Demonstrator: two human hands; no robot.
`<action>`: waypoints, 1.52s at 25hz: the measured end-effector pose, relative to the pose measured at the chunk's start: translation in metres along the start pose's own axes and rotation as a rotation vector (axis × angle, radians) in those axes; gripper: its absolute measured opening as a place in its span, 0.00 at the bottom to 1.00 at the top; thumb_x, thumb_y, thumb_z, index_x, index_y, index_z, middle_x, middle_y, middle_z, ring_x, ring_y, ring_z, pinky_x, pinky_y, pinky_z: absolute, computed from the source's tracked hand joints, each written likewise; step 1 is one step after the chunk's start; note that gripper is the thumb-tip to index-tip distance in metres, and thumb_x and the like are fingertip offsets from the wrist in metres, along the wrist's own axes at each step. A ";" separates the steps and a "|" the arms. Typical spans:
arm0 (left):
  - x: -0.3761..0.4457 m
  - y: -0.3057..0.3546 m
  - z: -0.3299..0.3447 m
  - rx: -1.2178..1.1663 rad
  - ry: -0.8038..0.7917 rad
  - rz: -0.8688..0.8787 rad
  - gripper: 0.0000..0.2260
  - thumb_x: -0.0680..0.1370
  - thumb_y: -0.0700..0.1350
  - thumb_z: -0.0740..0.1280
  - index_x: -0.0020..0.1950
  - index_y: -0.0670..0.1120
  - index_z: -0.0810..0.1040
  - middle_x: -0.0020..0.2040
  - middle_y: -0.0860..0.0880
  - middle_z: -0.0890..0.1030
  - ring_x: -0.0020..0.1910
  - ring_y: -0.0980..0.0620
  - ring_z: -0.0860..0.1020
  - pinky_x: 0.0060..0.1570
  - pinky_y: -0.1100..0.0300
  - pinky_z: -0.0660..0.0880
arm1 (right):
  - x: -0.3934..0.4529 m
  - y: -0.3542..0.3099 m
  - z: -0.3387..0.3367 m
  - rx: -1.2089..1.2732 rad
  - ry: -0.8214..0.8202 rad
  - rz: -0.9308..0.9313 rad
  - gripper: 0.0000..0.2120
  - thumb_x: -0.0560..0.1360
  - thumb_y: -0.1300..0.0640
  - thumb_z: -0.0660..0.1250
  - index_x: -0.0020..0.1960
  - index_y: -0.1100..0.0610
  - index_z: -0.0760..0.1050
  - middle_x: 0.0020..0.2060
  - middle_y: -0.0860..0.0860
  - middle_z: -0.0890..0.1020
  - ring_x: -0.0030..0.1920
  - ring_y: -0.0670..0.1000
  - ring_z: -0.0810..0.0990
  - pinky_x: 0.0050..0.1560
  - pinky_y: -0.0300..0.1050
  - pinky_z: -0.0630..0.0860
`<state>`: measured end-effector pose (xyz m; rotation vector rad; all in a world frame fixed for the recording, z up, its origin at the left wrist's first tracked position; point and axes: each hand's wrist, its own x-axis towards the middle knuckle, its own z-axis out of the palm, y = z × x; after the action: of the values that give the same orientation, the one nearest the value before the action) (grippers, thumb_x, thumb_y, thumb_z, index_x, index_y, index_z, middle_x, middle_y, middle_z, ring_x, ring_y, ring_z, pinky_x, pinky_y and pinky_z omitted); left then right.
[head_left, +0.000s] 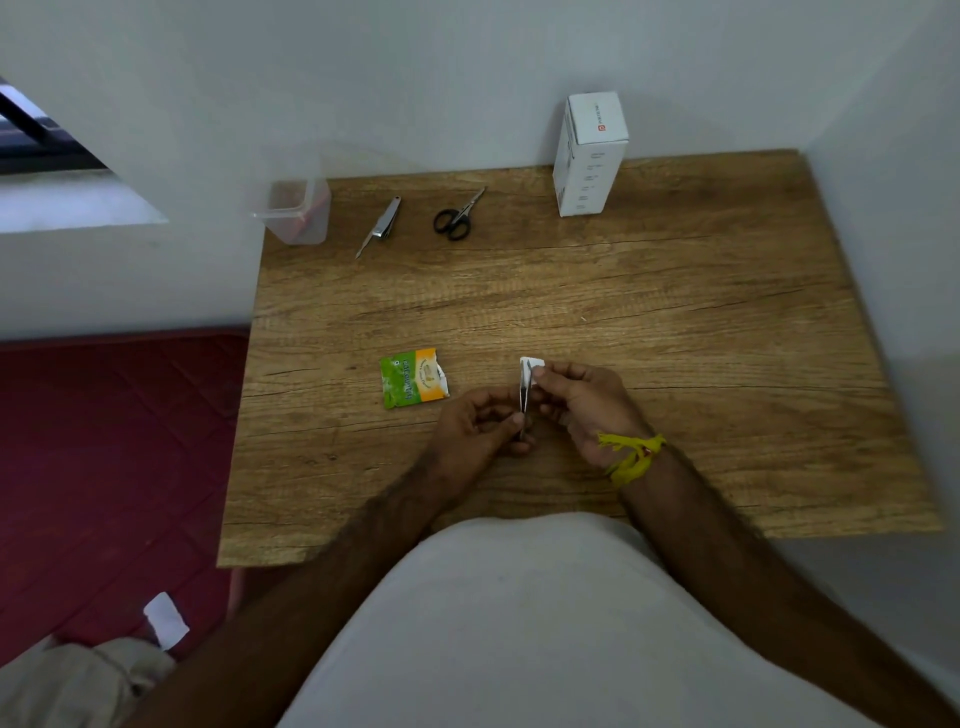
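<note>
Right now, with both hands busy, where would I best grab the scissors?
Take the scissors by their black loops, coming from the near side. They lie flat on the table, loops toward you, shut blades pointing away, so a hand reaching forward should meet the loops first, clear of the tips.
</note>
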<state>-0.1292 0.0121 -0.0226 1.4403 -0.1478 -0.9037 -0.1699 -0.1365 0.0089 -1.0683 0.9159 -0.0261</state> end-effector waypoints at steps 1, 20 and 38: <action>-0.001 0.001 0.000 -0.007 0.000 -0.024 0.11 0.78 0.33 0.68 0.60 0.39 0.79 0.45 0.40 0.84 0.42 0.45 0.85 0.43 0.58 0.82 | -0.001 -0.001 -0.002 0.015 -0.021 0.011 0.07 0.76 0.67 0.68 0.42 0.60 0.81 0.32 0.50 0.83 0.33 0.45 0.79 0.35 0.37 0.75; -0.003 0.017 0.008 0.039 0.068 -0.157 0.07 0.81 0.38 0.66 0.52 0.37 0.83 0.42 0.37 0.84 0.34 0.46 0.84 0.34 0.60 0.82 | 0.002 0.002 -0.016 -0.237 -0.232 -0.018 0.05 0.77 0.62 0.69 0.42 0.58 0.82 0.31 0.48 0.81 0.33 0.44 0.77 0.34 0.35 0.73; -0.010 0.019 0.012 0.086 0.055 -0.069 0.08 0.80 0.43 0.68 0.52 0.40 0.85 0.41 0.40 0.86 0.38 0.45 0.85 0.37 0.59 0.82 | -0.003 0.010 -0.021 -0.241 -0.177 -0.054 0.09 0.72 0.61 0.75 0.48 0.67 0.83 0.39 0.57 0.84 0.38 0.50 0.79 0.38 0.39 0.74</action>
<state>-0.1342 0.0059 0.0009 1.5565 -0.0971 -0.9225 -0.1893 -0.1458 0.0000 -1.2971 0.7422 0.1349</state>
